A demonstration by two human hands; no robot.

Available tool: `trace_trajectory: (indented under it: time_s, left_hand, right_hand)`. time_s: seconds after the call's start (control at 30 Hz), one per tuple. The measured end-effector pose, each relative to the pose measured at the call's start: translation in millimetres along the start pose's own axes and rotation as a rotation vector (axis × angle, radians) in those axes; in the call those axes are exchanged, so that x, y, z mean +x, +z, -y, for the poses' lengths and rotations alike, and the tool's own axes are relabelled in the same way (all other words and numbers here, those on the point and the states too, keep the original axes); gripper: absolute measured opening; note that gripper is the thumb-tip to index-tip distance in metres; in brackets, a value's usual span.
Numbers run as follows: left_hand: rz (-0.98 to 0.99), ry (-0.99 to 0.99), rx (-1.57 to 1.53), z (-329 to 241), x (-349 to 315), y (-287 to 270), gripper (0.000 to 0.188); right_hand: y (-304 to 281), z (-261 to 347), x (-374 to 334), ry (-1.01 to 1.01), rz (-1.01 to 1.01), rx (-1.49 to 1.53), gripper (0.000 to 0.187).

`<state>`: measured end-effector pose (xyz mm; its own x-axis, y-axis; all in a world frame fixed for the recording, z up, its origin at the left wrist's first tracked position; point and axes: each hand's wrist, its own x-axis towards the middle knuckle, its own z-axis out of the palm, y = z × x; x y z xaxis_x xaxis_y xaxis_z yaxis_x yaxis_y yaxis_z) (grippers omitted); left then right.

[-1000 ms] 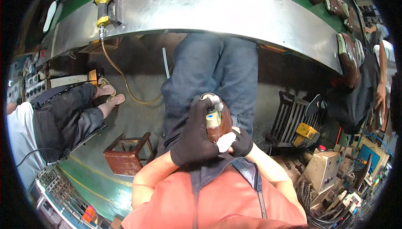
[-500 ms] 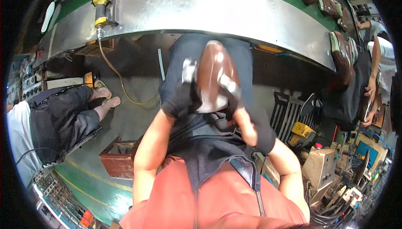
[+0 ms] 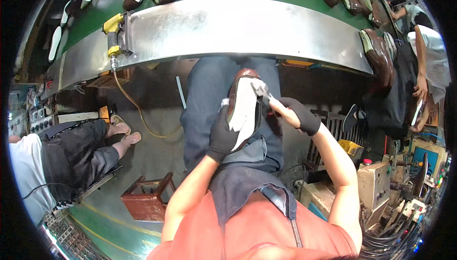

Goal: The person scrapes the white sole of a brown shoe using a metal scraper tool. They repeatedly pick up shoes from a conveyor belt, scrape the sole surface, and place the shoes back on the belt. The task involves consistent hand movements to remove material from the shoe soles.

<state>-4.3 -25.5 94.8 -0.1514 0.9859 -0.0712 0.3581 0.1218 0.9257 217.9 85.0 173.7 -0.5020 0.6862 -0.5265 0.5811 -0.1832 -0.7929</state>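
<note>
A brown leather shoe is above my lap, its pale underside facing up and its toe pointing at the bench. My left hand, in a black glove with white-covered fingertips, is wrapped around the shoe's left side. At the other edge is my right hand, also in a black glove, its fingers closed and bent in toward the pale underside. Its whitish fingertips touch the shoe near the forepart; whether they pinch a small thing there, I cannot make out.
A metal bench edge runs across in front of me. A yellow pneumatic stapler lies on it, its hose hanging down. More brown shoes stand at the right. A wooden stool and a seated person are at left, machinery at right.
The shoe has been turned over: its brown top faced up before, now its pale underside does. My right hand has swung out to the right edge. The view has tilted up slightly.
</note>
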Motion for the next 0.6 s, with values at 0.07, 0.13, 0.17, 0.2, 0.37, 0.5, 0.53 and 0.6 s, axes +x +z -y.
trace_trajectory:
  time_s: [0.07,0.13,0.17,0.2,0.37,0.5,0.53,0.6]
  left_hand:
    - [0.148,0.041,0.110,19.6,-6.0,-7.5,0.064]
    - [0.329,0.069,0.169,10.0,-3.7,-29.8,0.064]
    - [0.416,0.082,0.198,-0.3,-2.1,-40.5,0.064]
    - [0.478,0.046,0.162,-8.1,3.7,-50.2,0.062]
    - [0.312,-0.002,-0.028,1.3,32.9,-26.2,0.060]
    - [0.038,0.050,-0.047,8.0,47.7,29.4,0.060]
    - [0.056,0.125,0.158,-12.7,46.0,24.6,0.063]
    - [0.075,-0.026,0.338,-32.4,49.3,26.6,0.067]
  right_hand:
    - [-8.1,-3.9,-4.1,-0.010,0.077,-0.181,0.041]
    - [-8.5,21.3,-6.0,-0.107,0.182,-0.455,0.042]
    - [-2.1,25.8,-4.8,-0.115,0.184,-0.561,0.045]
    - [6.1,43.8,-4.5,-0.129,0.167,-0.749,0.044]
    - [26.3,5.9,2.1,-0.262,-0.073,-0.685,0.051]
    - [-5.1,-34.6,-12.7,0.428,0.430,0.338,0.060]
    - [-19.0,-17.4,-14.9,0.276,0.411,0.134,0.062]
    - [-47.7,30.6,-13.6,0.012,0.385,-0.535,0.058]
